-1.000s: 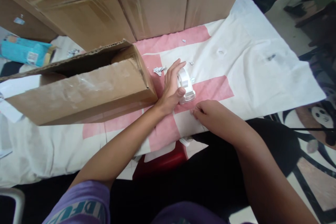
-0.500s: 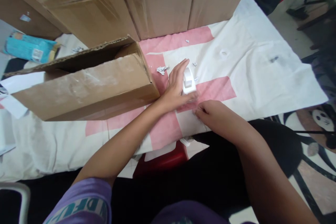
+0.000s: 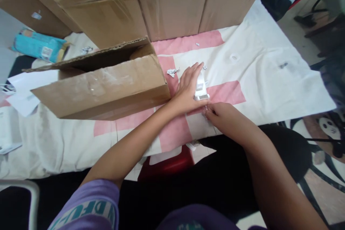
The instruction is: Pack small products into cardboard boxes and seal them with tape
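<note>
A white tape dispenser (image 3: pixel 202 91) stands on the cloth right of the open cardboard box (image 3: pixel 102 86). My left hand (image 3: pixel 186 91) is braced around its left side, fingers stretched along it and the thumb across its front end. Just in front of the cutter edge, my right hand (image 3: pixel 219 113) is closed in a pinch. A bit of clear tape (image 3: pixel 206 108) shows at its fingertips, close to my left thumb. Part of the dispenser is hidden behind my left hand.
Large taped cartons (image 3: pixel 172 14) line the back of the table. Crumpled paper scraps (image 3: pixel 171 72) and a small white ring (image 3: pixel 234 58) lie on the pink and white cloth (image 3: pixel 275 82). At left are a blue packet (image 3: pixel 39 45) and white papers (image 3: pixel 24 97).
My left thumb has shifted down off the cutter end, which now shows more. My right hand stays pinched close by. The whole view has shifted slightly, moving the scene rightward.
</note>
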Motion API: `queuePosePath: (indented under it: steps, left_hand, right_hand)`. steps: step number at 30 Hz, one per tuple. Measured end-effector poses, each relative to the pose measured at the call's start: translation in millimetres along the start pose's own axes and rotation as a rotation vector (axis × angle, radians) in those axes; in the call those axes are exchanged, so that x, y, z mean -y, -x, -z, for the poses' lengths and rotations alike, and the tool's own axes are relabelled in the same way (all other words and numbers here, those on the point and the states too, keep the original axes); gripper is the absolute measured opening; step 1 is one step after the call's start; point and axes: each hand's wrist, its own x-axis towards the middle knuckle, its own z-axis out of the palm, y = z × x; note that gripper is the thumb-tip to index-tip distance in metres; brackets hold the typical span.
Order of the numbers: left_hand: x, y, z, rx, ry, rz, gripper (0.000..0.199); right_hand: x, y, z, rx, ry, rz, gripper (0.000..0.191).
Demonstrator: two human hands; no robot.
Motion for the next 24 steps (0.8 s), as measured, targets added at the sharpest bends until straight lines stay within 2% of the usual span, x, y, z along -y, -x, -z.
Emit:
queuePosePath:
  steps: [7,11,14,19,24]
  left_hand:
    - [-14.7,1.1,2.8,0.029,0.075,0.113,0.118]
    - [-18.4,1.4,3.6,0.024,0.106,0.119,0.123]
    - [-20.3,3.3,1.9,-0.003,0.126,0.13,0.125]
    - [-24.0,8.4,-2.9,-0.066,0.109,0.245,0.128]
    - [-28.6,8.2,0.3,0.007,0.047,0.338,0.126]
  right_hand:
    - [-0.7,-6.0,-3.2,-0.006,-0.002,-0.045,0.031]
    - [-6.3,-12.1,-5.6,0.01,-0.079,-0.022,0.026]
    - [-10.4,-17.5,-7.2,0.023,-0.131,0.016,0.023]
    - [-8.2,-22.6,-4.0,0.067,-0.156,0.019,0.018]
    - [-4.1,-20.2,1.0,0.082,-0.196,0.019,0.015]
